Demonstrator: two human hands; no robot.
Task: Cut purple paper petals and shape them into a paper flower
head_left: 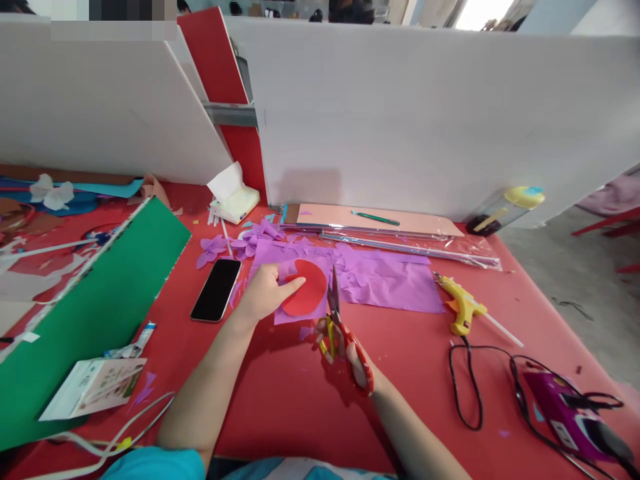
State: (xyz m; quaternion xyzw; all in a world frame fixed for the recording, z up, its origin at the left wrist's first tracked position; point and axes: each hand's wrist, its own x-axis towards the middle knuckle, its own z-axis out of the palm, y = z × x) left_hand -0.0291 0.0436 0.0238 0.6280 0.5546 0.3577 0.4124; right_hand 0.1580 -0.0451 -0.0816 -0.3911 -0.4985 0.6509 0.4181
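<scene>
Left hand (263, 293) pinches a flat red disc (314, 293), thumb laid across its face; right hand (355, 363) grips scissors (336, 313) with red and yellow handles, metal blades slightly parted and pointing to 12 o'clock. The disc is at the middle of a smooth red bench (280, 413), round but with a notch near 11 o'clock. Behind it, a thin purple sheet (281, 319) shows around the edge. The blades are just beside the disc's 3 o'clock side; whether they touch it or the sheet is hard to tell. The left fingertips are hidden, and part of the right hand is covered by the handles.

Outward from the disc: at 3 o'clock, a wrinkled purple piece (395, 287), soft and crepe-like, then a hard yellow glue gun (464, 307) with a pale stick and a looping black cord. At 10 o'clock, limp purple petal shapes (257, 241) and, farther off, a soft white packet (240, 203) with its top sheet raised. At 9 o'clock, a glossy black phone (216, 290), then a stiff green board (100, 327) cut off by the left edge. Toward 2 o'clock, a slim green pen (379, 219) on pale pink card (425, 223), and a clear, yellow-lidded container (505, 210) whose dark contents cannot be made out. At 4 o'clock, a purple box (555, 400) lies partly under black cords. A plain white panel (400, 120) spans 12 o'clock; blocky pixels mask the top left corner.
</scene>
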